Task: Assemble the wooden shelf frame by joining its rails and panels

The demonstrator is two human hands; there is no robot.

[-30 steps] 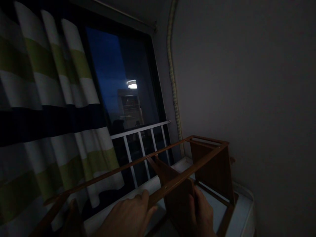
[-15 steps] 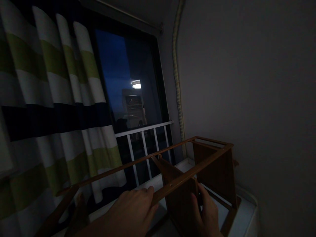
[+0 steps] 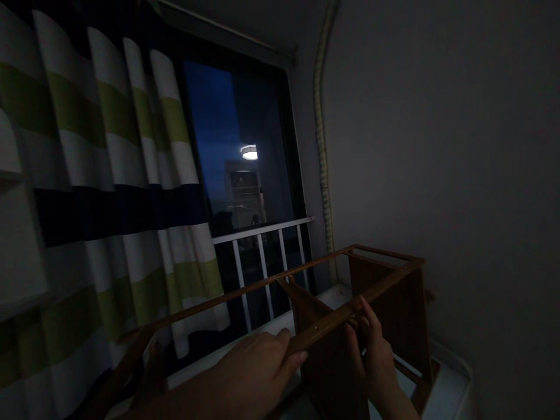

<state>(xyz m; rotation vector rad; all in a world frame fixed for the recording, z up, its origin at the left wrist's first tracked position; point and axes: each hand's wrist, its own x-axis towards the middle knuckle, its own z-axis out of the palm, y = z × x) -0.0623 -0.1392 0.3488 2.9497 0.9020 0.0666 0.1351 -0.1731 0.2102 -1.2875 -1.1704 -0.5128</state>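
A brown wooden shelf rack (image 3: 370, 290) lies on its side, its long rails running from lower left to the right. My left hand (image 3: 256, 367) is wrapped round the near rail, the thumb showing under it. Farther along that rail, my right hand (image 3: 378, 359) is closed at the joint where the middle shelf board (image 3: 326, 367) meets it, one fingertip on top of the rail. Whatever small thing may be between the right fingers is hidden. The scene is dim, and the rack's near end is dark.
Beneath the rack is a white surface (image 3: 448, 373). Behind it stand a white railing (image 3: 262, 233) and a dark window (image 3: 214, 128). A striped curtain (image 3: 126, 204) hangs on the left. A ribbed hose (image 3: 321, 146) runs down beside the grey wall (image 3: 437, 146).
My right hand has moved up from the middle shelf board's edge to the rail. The left hand keeps its grip. The whole view has shifted slightly.
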